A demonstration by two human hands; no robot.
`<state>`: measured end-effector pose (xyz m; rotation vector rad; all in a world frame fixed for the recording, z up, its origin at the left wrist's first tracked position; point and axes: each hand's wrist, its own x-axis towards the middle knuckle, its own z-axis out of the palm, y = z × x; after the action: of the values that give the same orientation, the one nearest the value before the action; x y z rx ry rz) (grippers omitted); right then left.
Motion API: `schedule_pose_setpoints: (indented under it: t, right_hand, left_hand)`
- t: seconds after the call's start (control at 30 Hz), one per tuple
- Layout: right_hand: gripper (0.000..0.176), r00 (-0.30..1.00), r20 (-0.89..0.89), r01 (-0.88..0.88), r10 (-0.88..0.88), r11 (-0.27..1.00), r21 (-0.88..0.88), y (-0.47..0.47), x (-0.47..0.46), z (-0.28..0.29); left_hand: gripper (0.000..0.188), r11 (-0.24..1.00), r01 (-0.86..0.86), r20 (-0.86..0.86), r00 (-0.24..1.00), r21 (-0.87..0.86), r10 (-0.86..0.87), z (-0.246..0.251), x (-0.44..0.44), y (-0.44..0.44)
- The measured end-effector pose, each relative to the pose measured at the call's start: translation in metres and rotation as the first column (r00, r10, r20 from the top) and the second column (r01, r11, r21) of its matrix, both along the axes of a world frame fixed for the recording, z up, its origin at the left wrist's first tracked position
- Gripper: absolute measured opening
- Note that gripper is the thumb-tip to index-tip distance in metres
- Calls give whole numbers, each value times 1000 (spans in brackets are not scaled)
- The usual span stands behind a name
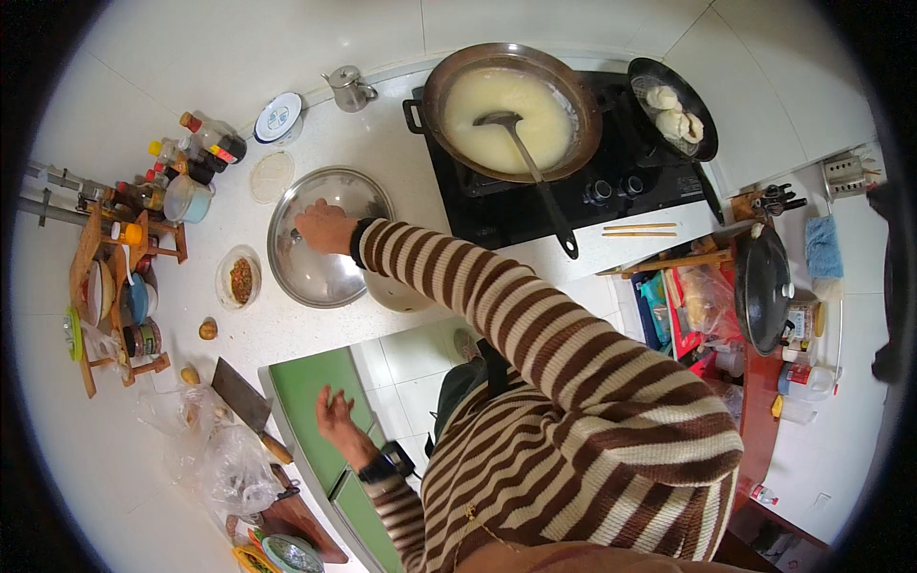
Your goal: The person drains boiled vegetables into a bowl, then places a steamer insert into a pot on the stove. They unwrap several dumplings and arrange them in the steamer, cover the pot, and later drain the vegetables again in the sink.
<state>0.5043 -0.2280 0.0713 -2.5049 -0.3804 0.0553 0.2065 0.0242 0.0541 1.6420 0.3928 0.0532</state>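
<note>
My right hand (324, 226) is on the domed steel wok lid (337, 276) lying on the white counter, its fingers around the lid's knob. My left hand (342, 422) hangs in front of the green cabinet, fingers apart, holding nothing. Partly hidden under my right sleeve and the lid is a pale bowl (405, 299). On the hob, a large wok (512, 172) holds pale yellowish liquid, with a ladle (530, 161) resting in it. Beside the lid are a flat translucent disc (272, 177) and a small bowl of chopped red and green food (241, 280).
A cleaver (242, 394) lies near the counter's front edge, beside plastic bags (236, 465). Bottles (215, 141) and a wooden rack (89, 265) stand at left. At right are a small pan with white pieces (673, 64), chopsticks (639, 230) and a dark lid (763, 294).
</note>
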Motion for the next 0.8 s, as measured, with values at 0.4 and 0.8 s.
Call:
schedule_pose_setpoints:
  t: [0.4,0.8]
  right_hand:
    - [15,904,417,31,-97,986,163,-17,25,31]
    - [29,745,594,-100,-302,831,548,-85,-194,253]
  left_hand:
    - [31,981,-190,-191,965,-40,179,-3,-78,39]
    - [32,999,41,-125,991,-10,-42,-44,-26,1]
